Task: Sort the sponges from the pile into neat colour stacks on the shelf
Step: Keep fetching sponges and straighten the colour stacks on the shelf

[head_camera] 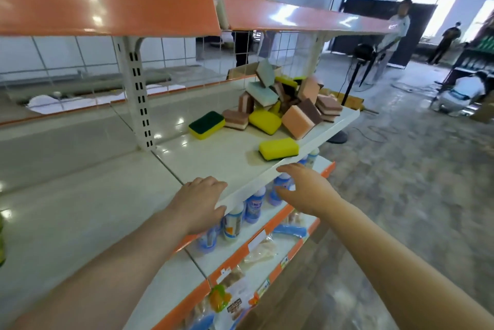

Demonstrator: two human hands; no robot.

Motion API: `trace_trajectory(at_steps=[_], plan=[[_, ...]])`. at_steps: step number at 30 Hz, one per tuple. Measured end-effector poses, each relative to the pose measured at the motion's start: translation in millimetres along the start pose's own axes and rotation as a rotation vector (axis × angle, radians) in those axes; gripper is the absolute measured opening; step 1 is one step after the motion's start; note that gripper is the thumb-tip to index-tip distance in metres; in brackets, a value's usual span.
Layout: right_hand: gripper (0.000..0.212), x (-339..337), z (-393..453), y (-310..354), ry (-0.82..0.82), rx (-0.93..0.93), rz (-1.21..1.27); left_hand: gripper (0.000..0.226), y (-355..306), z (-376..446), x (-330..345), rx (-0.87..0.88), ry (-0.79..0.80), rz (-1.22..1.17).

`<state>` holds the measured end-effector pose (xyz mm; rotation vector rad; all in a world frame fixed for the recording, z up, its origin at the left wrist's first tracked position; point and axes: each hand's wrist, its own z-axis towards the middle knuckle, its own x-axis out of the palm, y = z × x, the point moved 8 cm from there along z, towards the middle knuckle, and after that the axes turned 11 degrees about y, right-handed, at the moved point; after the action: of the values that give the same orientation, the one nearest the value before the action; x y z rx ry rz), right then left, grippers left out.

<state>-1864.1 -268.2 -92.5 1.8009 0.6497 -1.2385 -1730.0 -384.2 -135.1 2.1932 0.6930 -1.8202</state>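
A loose pile of sponges (287, 99) lies at the right end of the cream shelf (213, 158): orange, brown-striped, pale blue and yellow ones, heaped at all angles. Two yellow sponges lie apart from the pile, one green-topped (206, 124) to its left and one plain (278, 148) near the front edge. My left hand (199, 202) rests on the shelf's front edge, fingers curled over it, holding nothing. In front of the edge hovers my right hand (307, 188), fingers spread and empty, a little below the plain yellow sponge.
An orange-edged upper shelf (112, 6) overhangs the work shelf. A slotted upright post (137, 94) stands at the back. Bottles (252, 206) and packets fill the lower shelves. Three people stand beyond the rack; a fan stand (355, 81) is on the floor to the right.
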Motion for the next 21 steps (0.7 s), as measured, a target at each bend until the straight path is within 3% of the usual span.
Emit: trace_trajectory(at_steps=[21], plan=[[0.048, -25.4, 103.6, -76.7, 0.007, 0.076, -0.043, 0.057, -10.5, 135.3, -8.9, 0.047, 0.110, 0.027]])
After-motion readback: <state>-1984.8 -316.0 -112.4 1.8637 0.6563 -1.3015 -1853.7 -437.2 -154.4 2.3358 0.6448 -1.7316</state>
